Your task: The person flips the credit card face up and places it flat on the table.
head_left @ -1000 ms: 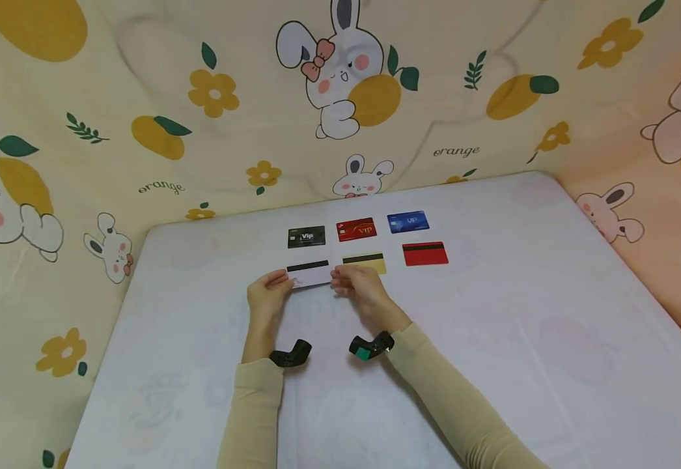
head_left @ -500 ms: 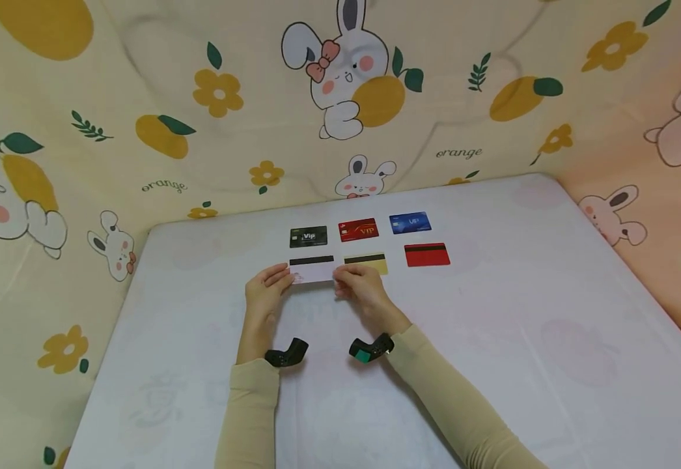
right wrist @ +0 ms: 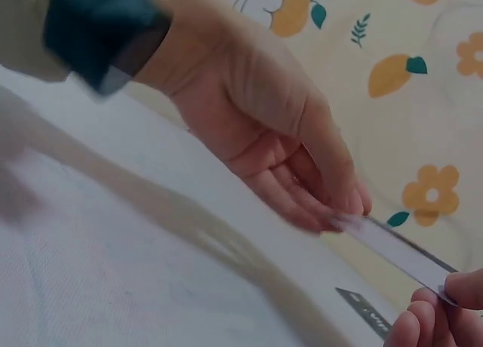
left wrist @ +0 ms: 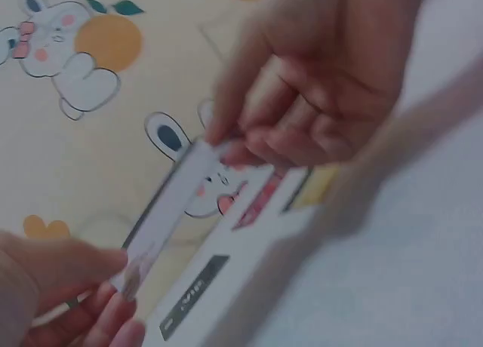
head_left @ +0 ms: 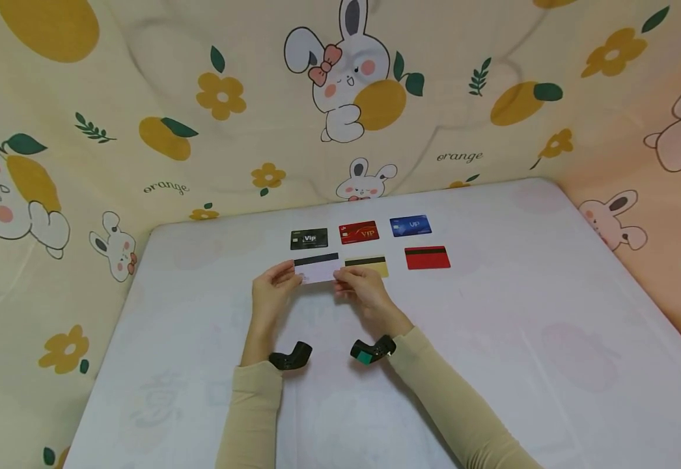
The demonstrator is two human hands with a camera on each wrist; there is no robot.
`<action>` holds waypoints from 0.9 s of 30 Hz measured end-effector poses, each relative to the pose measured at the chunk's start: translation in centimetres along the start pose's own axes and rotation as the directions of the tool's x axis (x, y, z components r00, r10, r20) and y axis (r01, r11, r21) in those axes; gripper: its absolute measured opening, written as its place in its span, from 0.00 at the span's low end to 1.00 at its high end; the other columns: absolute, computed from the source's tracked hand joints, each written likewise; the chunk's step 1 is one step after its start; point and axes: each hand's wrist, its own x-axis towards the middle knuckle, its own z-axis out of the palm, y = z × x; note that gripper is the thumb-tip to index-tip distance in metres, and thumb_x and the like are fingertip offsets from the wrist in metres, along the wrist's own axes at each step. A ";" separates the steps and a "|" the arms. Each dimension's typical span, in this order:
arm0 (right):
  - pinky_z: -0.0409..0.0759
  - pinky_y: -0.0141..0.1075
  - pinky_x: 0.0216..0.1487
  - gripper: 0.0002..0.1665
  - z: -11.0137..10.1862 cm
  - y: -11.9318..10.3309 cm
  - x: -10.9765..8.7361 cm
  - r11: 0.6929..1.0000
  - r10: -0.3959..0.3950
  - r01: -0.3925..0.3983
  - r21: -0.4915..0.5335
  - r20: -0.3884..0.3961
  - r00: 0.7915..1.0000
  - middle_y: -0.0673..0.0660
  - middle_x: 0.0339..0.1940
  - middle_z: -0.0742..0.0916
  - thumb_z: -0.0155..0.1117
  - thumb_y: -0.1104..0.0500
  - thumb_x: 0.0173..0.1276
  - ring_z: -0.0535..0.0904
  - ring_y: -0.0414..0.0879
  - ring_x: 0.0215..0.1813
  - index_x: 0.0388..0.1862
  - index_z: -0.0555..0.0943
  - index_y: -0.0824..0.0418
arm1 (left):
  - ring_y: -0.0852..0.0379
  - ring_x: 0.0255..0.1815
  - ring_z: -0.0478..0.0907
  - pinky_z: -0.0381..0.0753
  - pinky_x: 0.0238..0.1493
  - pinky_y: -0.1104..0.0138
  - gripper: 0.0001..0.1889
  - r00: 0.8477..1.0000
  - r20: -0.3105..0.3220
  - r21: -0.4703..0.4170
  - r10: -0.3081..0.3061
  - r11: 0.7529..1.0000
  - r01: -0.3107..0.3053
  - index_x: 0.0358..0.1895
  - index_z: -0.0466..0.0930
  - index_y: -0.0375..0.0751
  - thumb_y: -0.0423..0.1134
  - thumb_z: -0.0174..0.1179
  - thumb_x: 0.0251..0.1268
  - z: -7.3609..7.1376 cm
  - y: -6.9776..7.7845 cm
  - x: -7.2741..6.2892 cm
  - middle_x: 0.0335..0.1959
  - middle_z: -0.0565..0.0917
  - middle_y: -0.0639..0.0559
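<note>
A white card (head_left: pixel 317 268) with a black stripe along its top edge is held up above the table between both hands. My left hand (head_left: pixel 273 290) pinches its left end between thumb and fingers, and my right hand (head_left: pixel 366 290) pinches the right end. In the left wrist view the card (left wrist: pixel 167 204) appears tilted and lifted off the surface. Just behind the right fingers lies a yellow card (head_left: pixel 375 264), striped side up and partly covered by that hand. Beyond the white card is a black Vip card (head_left: pixel 309 239).
A red VIP card (head_left: pixel 359 232) and a blue VIP card (head_left: pixel 411 225) lie in the back row. To the right, a red card (head_left: pixel 428 258) shows its dark stripe. The white-covered table (head_left: pixel 493 312) meets a printed fabric wall (head_left: pixel 229 150) behind and at the sides.
Both hands keep hold of the white card, which has risen slightly and shifted a little right, its tilt changing. The left hand moved a bit right with it. The other cards stayed put.
</note>
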 end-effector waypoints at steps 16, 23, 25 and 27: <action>0.80 0.25 0.31 0.16 0.1 -0.8 -0.6 1.000 -0.026 0.026 0.001 0.038 0.999 0.47 0.24 0.85 0.59 0.61 0.69 0.79 0.36 0.27 0.51 0.79 0.71 | 0.40 0.63 0.72 0.68 0.69 0.48 0.35 0.913 0.188 0.329 0.363 0.852 -0.407 0.58 0.78 0.33 0.36 0.78 0.40 0.3 -0.1 -0.2 0.58 0.78 0.36; 0.81 0.25 0.34 0.13 0.0 -1.1 -0.9 1.000 -0.018 0.017 0.024 0.070 0.997 0.46 0.24 0.84 0.59 0.58 0.70 0.79 0.37 0.29 0.46 0.80 0.67 | 0.40 0.61 0.72 0.68 0.67 0.48 0.34 0.913 0.204 0.317 0.354 0.858 -0.404 0.59 0.78 0.36 0.34 0.77 0.42 0.4 0.1 -0.5 0.57 0.78 0.37; 0.81 0.26 0.35 0.11 -0.1 -1.3 -0.9 0.997 -0.010 0.001 0.082 0.111 0.994 0.47 0.25 0.83 0.57 0.55 0.72 0.79 0.37 0.30 0.41 0.80 0.63 | 0.41 0.60 0.71 0.68 0.65 0.48 0.33 0.912 0.203 0.307 0.357 0.861 -0.405 0.58 0.78 0.37 0.34 0.77 0.42 0.4 0.3 -0.6 0.56 0.79 0.38; 0.80 0.26 0.35 0.13 -0.2 -1.3 -0.8 0.990 0.001 -0.024 0.142 0.162 0.987 0.48 0.25 0.83 0.53 0.52 0.74 0.78 0.38 0.29 0.36 0.78 0.59 | 0.42 0.59 0.71 0.69 0.62 0.50 0.33 0.908 0.201 0.299 0.367 0.860 -0.414 0.58 0.79 0.38 0.35 0.77 0.41 0.4 0.4 -0.7 0.56 0.80 0.39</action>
